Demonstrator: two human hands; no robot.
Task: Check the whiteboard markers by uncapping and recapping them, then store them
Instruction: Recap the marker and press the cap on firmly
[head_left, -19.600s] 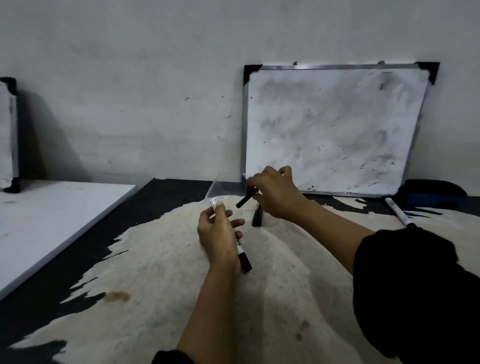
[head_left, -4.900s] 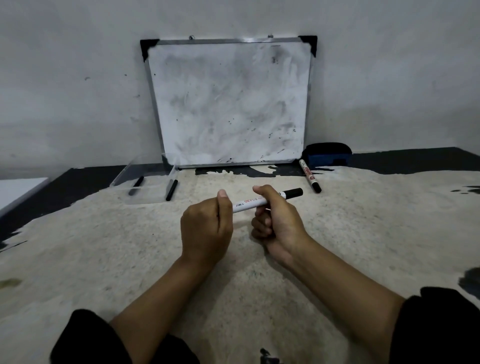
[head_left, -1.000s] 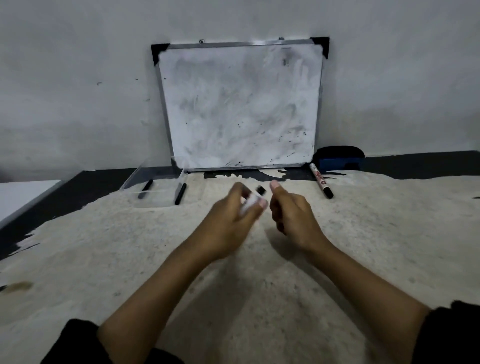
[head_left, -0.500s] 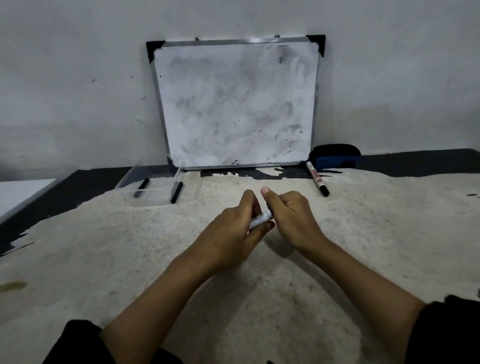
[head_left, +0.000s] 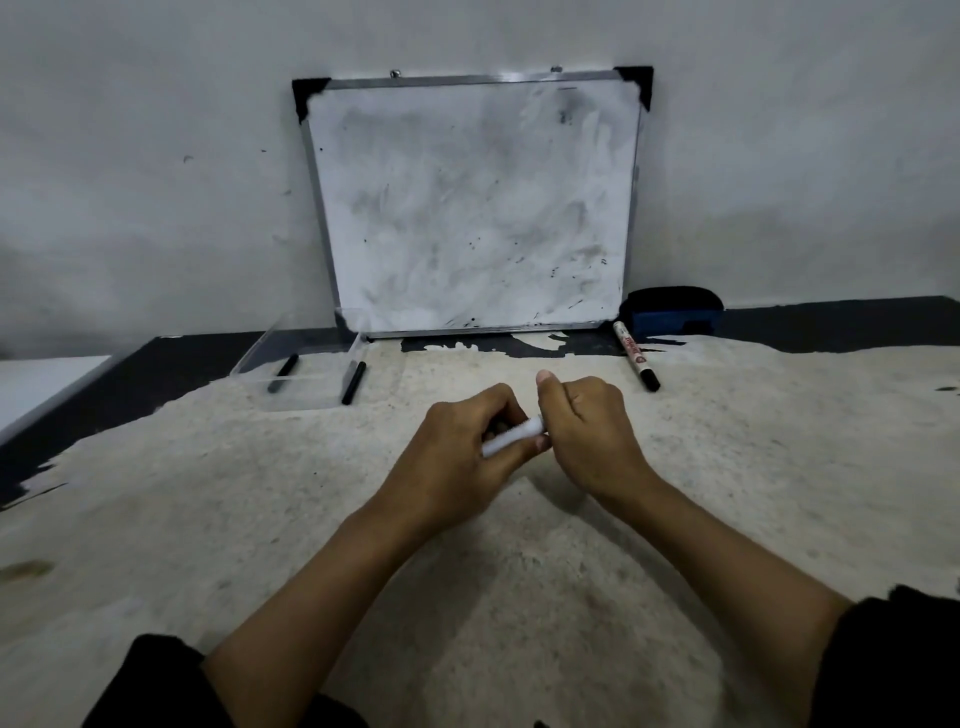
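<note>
Both the left hand (head_left: 457, 457) and right hand (head_left: 587, 431) grip one white marker (head_left: 511, 438), apparently mid-check; two markers (head_left: 353, 383) lie in the clear tray (head_left: 260, 358), another marker (head_left: 636, 356) waits unstored.

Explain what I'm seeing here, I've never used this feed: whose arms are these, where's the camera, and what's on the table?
There is no machine: these are a person's bare arms. The one picture comes from a camera on their head, looking forward and down. The left hand and right hand both grip one white marker between them; its cap end is hidden by the right hand. On the worn table, a whiteboard leans on the wall. Left of it a clear tray holds two black pens. To the right lie another marker and an eraser.
</note>
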